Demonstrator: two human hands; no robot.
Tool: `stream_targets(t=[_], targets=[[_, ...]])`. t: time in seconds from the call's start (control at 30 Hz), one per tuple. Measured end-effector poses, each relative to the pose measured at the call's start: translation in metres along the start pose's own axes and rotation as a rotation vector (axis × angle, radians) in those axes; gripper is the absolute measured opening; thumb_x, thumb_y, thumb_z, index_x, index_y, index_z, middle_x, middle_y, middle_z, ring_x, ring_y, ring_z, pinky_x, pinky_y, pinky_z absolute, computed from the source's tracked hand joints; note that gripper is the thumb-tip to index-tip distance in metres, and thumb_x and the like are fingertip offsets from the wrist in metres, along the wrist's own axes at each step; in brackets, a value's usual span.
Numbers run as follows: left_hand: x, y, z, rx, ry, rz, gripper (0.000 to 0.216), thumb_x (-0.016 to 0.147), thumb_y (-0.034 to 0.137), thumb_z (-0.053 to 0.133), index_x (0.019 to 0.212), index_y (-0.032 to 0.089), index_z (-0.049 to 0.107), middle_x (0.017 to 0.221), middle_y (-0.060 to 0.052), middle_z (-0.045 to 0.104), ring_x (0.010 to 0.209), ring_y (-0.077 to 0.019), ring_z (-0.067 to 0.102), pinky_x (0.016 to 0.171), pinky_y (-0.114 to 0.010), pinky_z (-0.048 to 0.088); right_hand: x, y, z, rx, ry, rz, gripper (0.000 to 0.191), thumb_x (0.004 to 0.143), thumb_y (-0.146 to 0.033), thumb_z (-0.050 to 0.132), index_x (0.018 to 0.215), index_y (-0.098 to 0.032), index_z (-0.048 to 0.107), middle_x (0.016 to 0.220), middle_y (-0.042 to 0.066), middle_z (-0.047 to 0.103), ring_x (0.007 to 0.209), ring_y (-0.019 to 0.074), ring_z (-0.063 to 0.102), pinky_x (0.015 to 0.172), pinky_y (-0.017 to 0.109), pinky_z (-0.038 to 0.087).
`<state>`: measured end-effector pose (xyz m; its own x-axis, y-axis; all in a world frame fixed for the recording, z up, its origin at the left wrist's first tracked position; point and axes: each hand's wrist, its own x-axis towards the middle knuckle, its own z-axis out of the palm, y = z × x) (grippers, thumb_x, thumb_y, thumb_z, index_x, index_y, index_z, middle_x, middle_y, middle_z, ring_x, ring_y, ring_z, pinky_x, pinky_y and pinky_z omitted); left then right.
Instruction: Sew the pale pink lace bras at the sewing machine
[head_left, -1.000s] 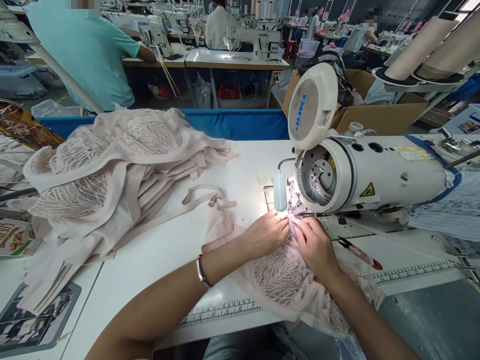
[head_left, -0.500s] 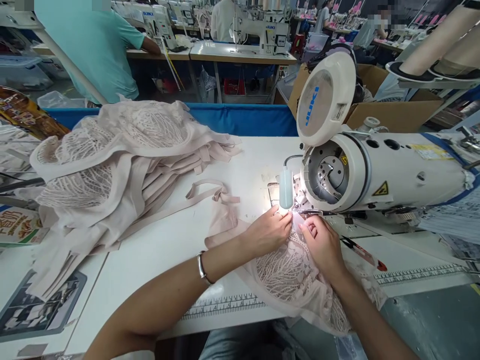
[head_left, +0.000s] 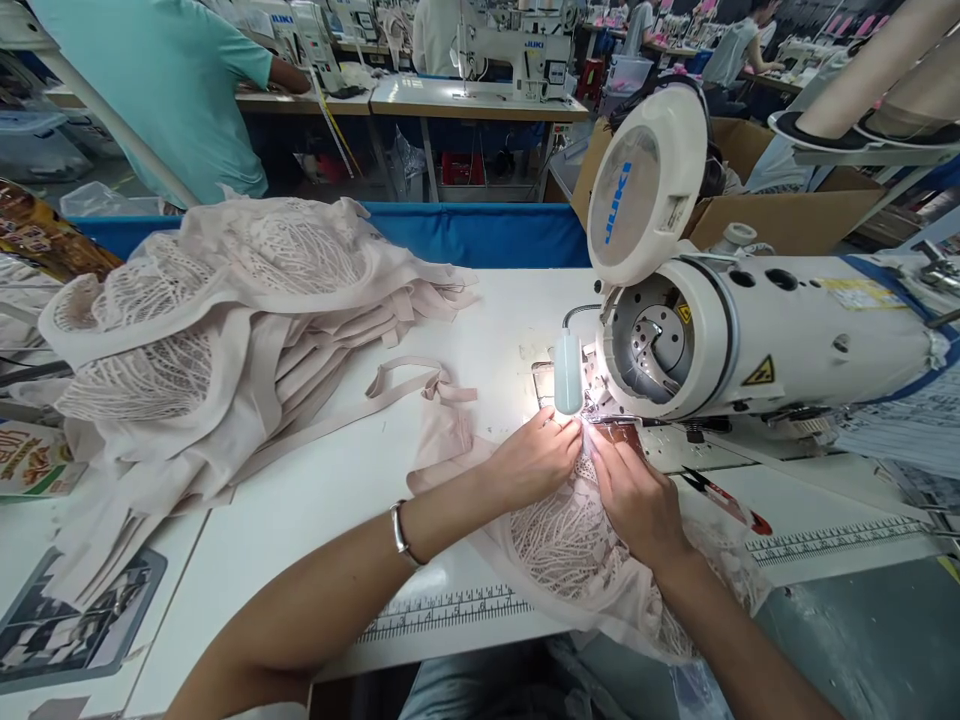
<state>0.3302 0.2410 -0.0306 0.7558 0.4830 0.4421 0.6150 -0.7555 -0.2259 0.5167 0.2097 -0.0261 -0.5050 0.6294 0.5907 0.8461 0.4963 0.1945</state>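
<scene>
A pale pink lace bra [head_left: 566,545] lies across the table's front edge, its upper part under the needle area of a white sewing machine [head_left: 810,330]. My left hand [head_left: 536,460] is closed on the fabric just below the small lamp [head_left: 568,372], its fingertips pinching the edge. My right hand [head_left: 637,490] presses the same piece from the other side, fingers together and close to the needle area. The fingers and the lamp hide the exact stitching spot. A strap and band [head_left: 442,425] of the bra trail off to the left.
Many similar bras are heaped in a pile [head_left: 247,300] on the left. Red-handled snips [head_left: 727,500] lie right of my right hand. A ruler strip [head_left: 450,608] runs along the front edge. Behind are a blue cloth [head_left: 480,235], a cardboard box [head_left: 787,220] and a co-worker [head_left: 150,90].
My right hand's fingers have stretched forward and flattened toward the needle area, where they were curled in a pinch. My left hand stays almost in place. The view has shifted slightly.
</scene>
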Motion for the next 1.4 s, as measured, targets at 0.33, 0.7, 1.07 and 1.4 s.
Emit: stream_targets(t=[0.33, 0.7, 1.07, 1.4], targets=[[-0.0027, -0.0010, 0.0025, -0.008, -0.004, -0.009, 0.038, 0.101, 0.007, 0.031, 0.103, 0.006, 0.069, 0.110, -0.016, 0.069, 0.084, -0.0201, 0.060, 0.083, -0.038, 0.044, -0.0001, -0.0022, 0.0049, -0.083, -0.062, 0.053, 0.028, 0.101, -0.014, 0.047, 0.114, -0.013, 0.072, 0.082, 0.003, 0.071, 0.063, 0.0123, 0.064, 0.054, 0.027, 0.040], [-0.0020, -0.0028, 0.0055, -0.016, -0.041, -0.028, 0.034, 0.100, 0.007, 0.035, 0.113, 0.005, 0.066, 0.124, -0.018, 0.066, 0.100, -0.0243, 0.063, 0.091, -0.041, 0.042, 0.0026, -0.0025, 0.0041, -0.023, -0.083, 0.083, 0.029, 0.101, -0.014, 0.044, 0.116, -0.013, 0.068, 0.083, 0.004, 0.072, 0.065, 0.0143, 0.065, 0.057, 0.029, 0.040], [-0.0004, -0.0048, 0.0034, -0.086, -0.103, -0.068, 0.034, 0.101, 0.007, 0.033, 0.123, 0.004, 0.059, 0.123, -0.019, 0.063, 0.096, -0.0230, 0.061, 0.089, -0.038, 0.040, 0.0029, -0.0031, 0.0064, -0.039, -0.118, 0.123, 0.031, 0.101, -0.017, 0.043, 0.117, -0.013, 0.070, 0.083, 0.005, 0.073, 0.063, 0.0147, 0.066, 0.055, 0.029, 0.039], [0.0047, -0.0056, 0.0073, -0.158, -0.129, -0.089, 0.030, 0.098, 0.010, 0.037, 0.115, 0.010, 0.061, 0.119, -0.016, 0.063, 0.095, -0.0247, 0.059, 0.084, -0.038, 0.041, -0.0005, -0.0056, 0.0009, -0.015, -0.163, 0.142, 0.031, 0.100, -0.018, 0.044, 0.121, -0.015, 0.067, 0.099, 0.007, 0.075, 0.068, 0.0155, 0.066, 0.058, 0.029, 0.042]])
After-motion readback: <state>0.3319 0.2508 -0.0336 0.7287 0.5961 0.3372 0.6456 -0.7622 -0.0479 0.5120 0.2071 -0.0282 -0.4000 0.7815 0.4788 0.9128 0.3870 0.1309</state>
